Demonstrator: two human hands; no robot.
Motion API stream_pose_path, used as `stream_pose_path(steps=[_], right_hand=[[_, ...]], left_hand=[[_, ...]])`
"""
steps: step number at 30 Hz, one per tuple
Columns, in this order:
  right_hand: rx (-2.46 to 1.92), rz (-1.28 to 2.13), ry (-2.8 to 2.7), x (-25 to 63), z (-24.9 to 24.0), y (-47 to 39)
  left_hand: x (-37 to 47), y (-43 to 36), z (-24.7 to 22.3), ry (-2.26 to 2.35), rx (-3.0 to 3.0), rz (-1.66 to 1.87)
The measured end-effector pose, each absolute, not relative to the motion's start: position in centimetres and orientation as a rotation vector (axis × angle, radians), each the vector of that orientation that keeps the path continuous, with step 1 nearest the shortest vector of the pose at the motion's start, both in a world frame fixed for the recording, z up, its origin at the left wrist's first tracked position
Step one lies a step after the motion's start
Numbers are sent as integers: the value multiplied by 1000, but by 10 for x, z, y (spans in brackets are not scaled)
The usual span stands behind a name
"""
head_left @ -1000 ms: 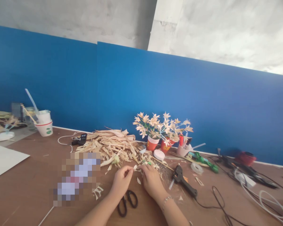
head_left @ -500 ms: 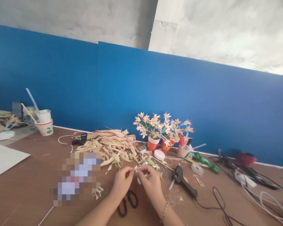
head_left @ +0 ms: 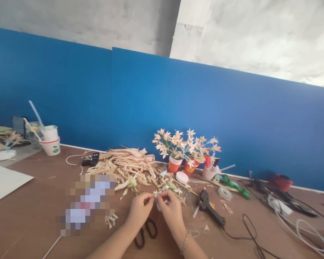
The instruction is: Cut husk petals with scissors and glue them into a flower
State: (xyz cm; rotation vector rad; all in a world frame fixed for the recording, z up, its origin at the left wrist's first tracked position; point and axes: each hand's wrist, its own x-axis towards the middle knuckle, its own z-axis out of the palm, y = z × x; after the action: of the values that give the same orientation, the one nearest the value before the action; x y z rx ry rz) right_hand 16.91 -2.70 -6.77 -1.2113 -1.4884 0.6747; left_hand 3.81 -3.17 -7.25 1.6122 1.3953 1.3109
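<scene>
Over the table's middle, my left hand [head_left: 142, 205] and my right hand [head_left: 170, 207] meet fingertip to fingertip. Both pinch a small pale piece of husk [head_left: 156, 194], mostly hidden by the fingers. Black-handled scissors [head_left: 145, 233] lie under my wrists, their blades covered by my left hand. Beyond the fingers spreads a heap of dried corn husks [head_left: 132, 162]. To the right of my right hand lies a black glue gun [head_left: 209, 208]. Small cut husk pieces [head_left: 112, 220] are left of my left forearm.
Red paper cups [head_left: 175, 165] hold husk flowers [head_left: 187, 144] at the back, by a blue partition [head_left: 218, 108]. White tape rolls [head_left: 182, 177] stand nearby. Cables [head_left: 297, 226] tangle at right. White cups [head_left: 50, 145] and a white sheet [head_left: 5, 183] are at left. One patch is pixelated.
My hands stay nearly in place, fingertips still together, with a slight shift of the fingers around the small husk piece. The rest of the table looks the same.
</scene>
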Motion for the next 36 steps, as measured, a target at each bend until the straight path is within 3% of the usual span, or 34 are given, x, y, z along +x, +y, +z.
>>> stream_pose_path(steps=[36], right_hand=[[-1166,689,-1488,169,-60,-31]], left_hand=[[38,-34,-67,1368,1638,1297]])
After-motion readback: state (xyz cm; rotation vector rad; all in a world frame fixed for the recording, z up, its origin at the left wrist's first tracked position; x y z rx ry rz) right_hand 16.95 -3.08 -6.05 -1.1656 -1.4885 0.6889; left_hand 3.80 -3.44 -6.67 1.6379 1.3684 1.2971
